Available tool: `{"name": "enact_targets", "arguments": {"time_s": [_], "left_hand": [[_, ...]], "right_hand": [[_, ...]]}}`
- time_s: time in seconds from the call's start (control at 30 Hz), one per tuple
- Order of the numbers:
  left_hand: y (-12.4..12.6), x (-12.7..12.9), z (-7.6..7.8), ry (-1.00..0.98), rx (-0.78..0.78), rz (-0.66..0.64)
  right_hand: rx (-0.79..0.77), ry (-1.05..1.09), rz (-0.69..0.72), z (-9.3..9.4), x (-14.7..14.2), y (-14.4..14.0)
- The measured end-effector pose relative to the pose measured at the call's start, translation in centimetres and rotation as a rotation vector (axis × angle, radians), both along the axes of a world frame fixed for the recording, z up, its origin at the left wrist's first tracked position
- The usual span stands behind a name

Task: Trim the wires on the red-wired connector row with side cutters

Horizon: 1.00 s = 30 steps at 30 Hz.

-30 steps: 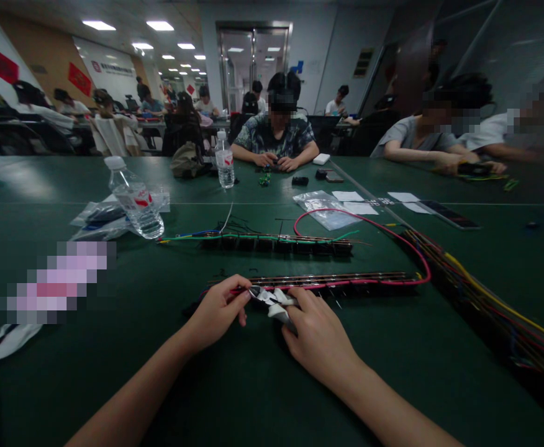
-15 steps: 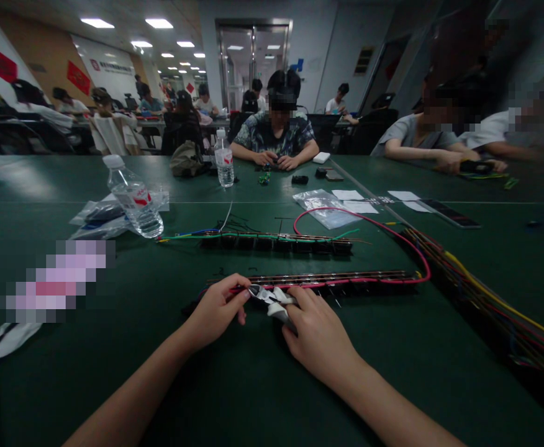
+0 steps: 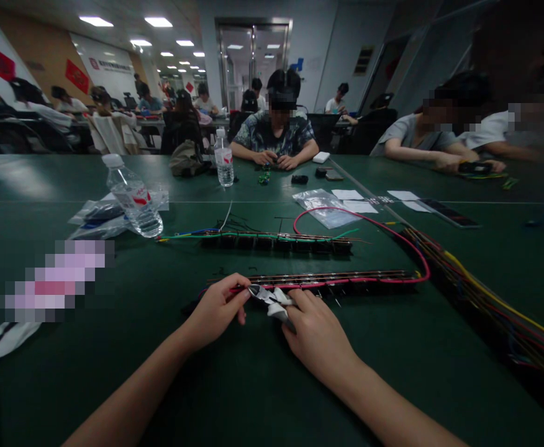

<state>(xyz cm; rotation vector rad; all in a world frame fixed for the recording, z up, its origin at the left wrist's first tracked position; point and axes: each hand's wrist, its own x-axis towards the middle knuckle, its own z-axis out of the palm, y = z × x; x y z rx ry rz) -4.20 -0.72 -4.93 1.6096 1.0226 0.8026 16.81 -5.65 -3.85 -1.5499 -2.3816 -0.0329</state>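
My right hand [image 3: 316, 329] is closed round the white handles of a pair of cutting pliers [image 3: 267, 297]. The jaws point left and meet the red wire [image 3: 346, 280] close to my left fingertips. My left hand [image 3: 220, 307] pinches the red wire between thumb and fingers. Behind both hands lies a long black strip with bare copper-coloured rods [image 3: 374, 274], and the red wire runs along its front edge. From its right end the wire loops back towards a second black strip with a green wire [image 3: 276, 242]. My fingers hide part of the nearer strip's left end.
A thick bundle of wired strips [image 3: 477, 279] lies along the right. At the left stand a water bottle [image 3: 135, 195] and a plastic bag [image 3: 95, 214]. Further back are another bottle [image 3: 224, 161], a clear bag [image 3: 330, 214] and a phone [image 3: 449, 212]. A person [image 3: 274, 130] sits opposite.
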Motion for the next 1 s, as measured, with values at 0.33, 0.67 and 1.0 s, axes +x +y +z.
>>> {"name": "enact_targets", "arguments": {"time_s": [0.33, 0.67, 1.0], "left_hand": [[-0.18, 0.01, 0.48, 0.012, 0.002, 0.005], [-0.04, 0.1, 0.56, 0.012, 0.022, 0.002], [0.01, 0.01, 0.18, -0.007, 0.01, 0.002]], "right_hand": [[-0.054, 0.032, -0.027, -0.04, -0.39, -0.45], [-0.095, 0.102, -0.045, 0.26, -0.31, -0.39], [-0.054, 0.07, -0.022, 0.48, 0.18, -0.06]]}}
